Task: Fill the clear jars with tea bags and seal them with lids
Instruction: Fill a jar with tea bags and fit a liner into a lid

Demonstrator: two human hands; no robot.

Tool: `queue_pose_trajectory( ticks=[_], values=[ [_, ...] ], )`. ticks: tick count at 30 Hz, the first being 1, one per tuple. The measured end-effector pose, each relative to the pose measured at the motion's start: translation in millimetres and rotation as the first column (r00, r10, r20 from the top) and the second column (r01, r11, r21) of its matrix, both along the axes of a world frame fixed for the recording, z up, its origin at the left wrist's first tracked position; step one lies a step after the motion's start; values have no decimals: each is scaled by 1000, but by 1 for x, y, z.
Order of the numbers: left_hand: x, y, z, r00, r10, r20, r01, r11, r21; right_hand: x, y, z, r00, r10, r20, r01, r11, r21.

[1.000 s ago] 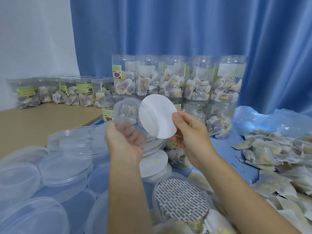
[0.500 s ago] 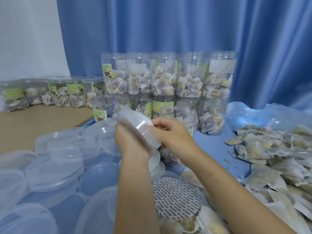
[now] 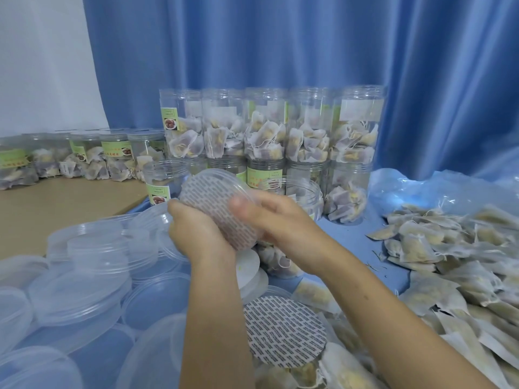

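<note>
Two hands press a printed liner into a clear lid above a table of tea bags.

Head view: the left hand (image 3: pixel 196 234) curls round the lid (image 3: pixel 222 209) from below, while the right hand (image 3: pixel 269 217) lays its thumb on the liner (image 3: pixel 216 206) and wraps the far rim. The lid is tilted, open face toward the camera, its axis leaning up and back. Uneven pressure could likely buckle the liner or pop it out among the spare lids (image 3: pixel 92 259); the open jar (image 3: pixel 297 192) stands just behind.
</note>
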State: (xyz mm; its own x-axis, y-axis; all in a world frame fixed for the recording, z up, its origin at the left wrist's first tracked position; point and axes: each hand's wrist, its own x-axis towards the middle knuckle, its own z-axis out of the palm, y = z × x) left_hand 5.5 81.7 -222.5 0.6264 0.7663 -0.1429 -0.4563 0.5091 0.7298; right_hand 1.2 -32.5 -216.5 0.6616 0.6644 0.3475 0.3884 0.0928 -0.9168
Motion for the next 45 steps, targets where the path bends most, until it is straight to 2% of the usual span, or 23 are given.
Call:
queue_pose_trajectory(
  ticks=[2,4,6,7,9,11,14,18,21,23,26,29,31,33,37,45],
  values=[
    [-7,-1,3,998,-62,25,61,998,33,-2,3,-2,983,-176,52,171,981,90],
    [-11,-5,4,965,-257,52,249,960,125,1,4,-2,916,-392,83,375,912,168],
    [-12,-8,4,894,-434,109,408,890,203,6,-1,1,823,-525,218,486,848,211],
    [-12,-8,5,872,-474,118,440,867,232,8,-5,1,769,-556,316,518,831,202],
    [-13,-12,4,832,-537,137,484,825,291,10,-9,4,643,-553,530,571,807,148],
    [-12,-16,4,814,-561,150,499,808,314,10,-12,4,545,-489,681,596,797,95],
    [-12,-18,4,803,-570,177,517,812,271,11,-16,4,502,-397,768,632,775,-12],
    [-14,-24,8,763,-617,193,574,784,236,14,-23,7,421,-473,774,729,684,21],
    [-14,-26,10,716,-676,174,620,731,287,20,-27,9,429,-576,696,783,622,32],
    [-13,-27,8,746,-662,78,621,732,280,28,-30,9,460,-627,629,802,597,9],
    [-7,-24,0,861,-507,-45,504,835,221,46,-29,11,508,-629,588,825,551,-123],
    [-2,-17,-6,909,-412,-63,416,899,137,66,-26,18,594,-548,589,799,491,-348],
    [0,-15,-10,908,-410,-82,417,903,101,74,-27,22,689,-510,514,723,532,-441],
    [1,-16,-13,897,-430,-105,438,896,75,78,-29,21,729,-484,484,683,568,-459],
    [2,-21,-12,878,-461,-131,472,879,69,76,-34,5,672,-487,558,735,533,-419],
    [2,-24,-9,880,-441,-176,467,872,145,62,-41,-1,615,-519,594,776,531,-339]
  ],
)
